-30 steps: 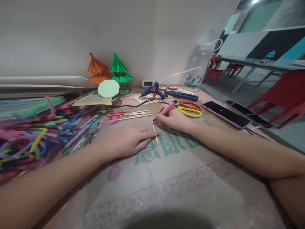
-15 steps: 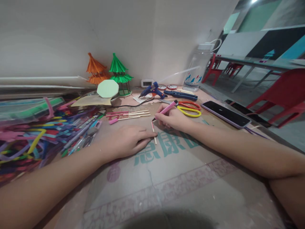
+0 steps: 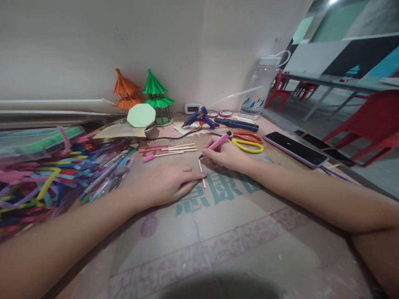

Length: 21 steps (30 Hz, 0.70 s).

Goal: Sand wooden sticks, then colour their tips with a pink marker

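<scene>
My right hand [image 3: 226,155] is closed on a pink marker [image 3: 220,142], fingers pinched round its barrel, the dark tip at the far end of a thin stick [image 3: 201,167]; whether it touches, I can't tell. My left hand [image 3: 165,182] lies palm down, fingers extended, the index fingertip laid across that stick without pinching it. The stick rests on a printed sheet [image 3: 249,249] on the table [image 3: 268,125], between my two hands, its far end coloured pink.

Just beyond my left hand lie the pink cap [image 3: 149,158] and a row of sticks [image 3: 182,148], some pink. Past my right hand are the scissors [image 3: 249,142], with orange and yellow handles, and toward the table's right edge a phone [image 3: 295,148]. Near the far edge, by the wall, sit the blue glue gun [image 3: 199,117] and a small clock [image 3: 193,109]. A clear bottle [image 3: 254,97] stands at the far right corner. Left of the clock stand a green model [image 3: 157,89] and an orange model [image 3: 124,89]. Fuzzy stems [image 3: 46,178] are heaped along the left side.
</scene>
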Tool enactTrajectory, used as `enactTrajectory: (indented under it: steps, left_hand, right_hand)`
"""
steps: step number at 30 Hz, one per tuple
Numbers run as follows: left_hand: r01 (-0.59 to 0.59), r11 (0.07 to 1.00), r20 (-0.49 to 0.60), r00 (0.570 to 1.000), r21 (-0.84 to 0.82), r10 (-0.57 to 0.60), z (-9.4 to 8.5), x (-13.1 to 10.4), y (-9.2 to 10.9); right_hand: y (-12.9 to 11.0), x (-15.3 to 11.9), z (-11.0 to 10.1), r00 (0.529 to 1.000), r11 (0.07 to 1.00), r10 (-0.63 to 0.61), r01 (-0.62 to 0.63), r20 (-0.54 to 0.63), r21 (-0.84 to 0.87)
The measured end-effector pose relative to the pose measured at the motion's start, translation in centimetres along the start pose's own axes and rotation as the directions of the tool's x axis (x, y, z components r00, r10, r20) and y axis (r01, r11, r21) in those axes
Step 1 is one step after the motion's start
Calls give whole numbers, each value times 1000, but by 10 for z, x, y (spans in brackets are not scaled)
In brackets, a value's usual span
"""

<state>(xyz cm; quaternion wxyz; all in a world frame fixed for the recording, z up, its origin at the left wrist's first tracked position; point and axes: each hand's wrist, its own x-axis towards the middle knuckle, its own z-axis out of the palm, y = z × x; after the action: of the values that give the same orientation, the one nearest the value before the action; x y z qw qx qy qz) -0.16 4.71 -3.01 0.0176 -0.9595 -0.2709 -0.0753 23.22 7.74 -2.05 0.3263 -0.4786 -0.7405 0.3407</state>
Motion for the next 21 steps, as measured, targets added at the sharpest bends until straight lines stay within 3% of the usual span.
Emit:
enactTrajectory:
  steps: [6,21]
  left_hand:
    - [-23,1000,-26,999,17,23,1,0,-1]
    - [-36,999,-25,999,23,36,0,1,0]
  right_hand:
    - [1,1,0,1000,1000,-4,4,5,19]
    - [2,-2,-6,983,992,-61,40,171,123]
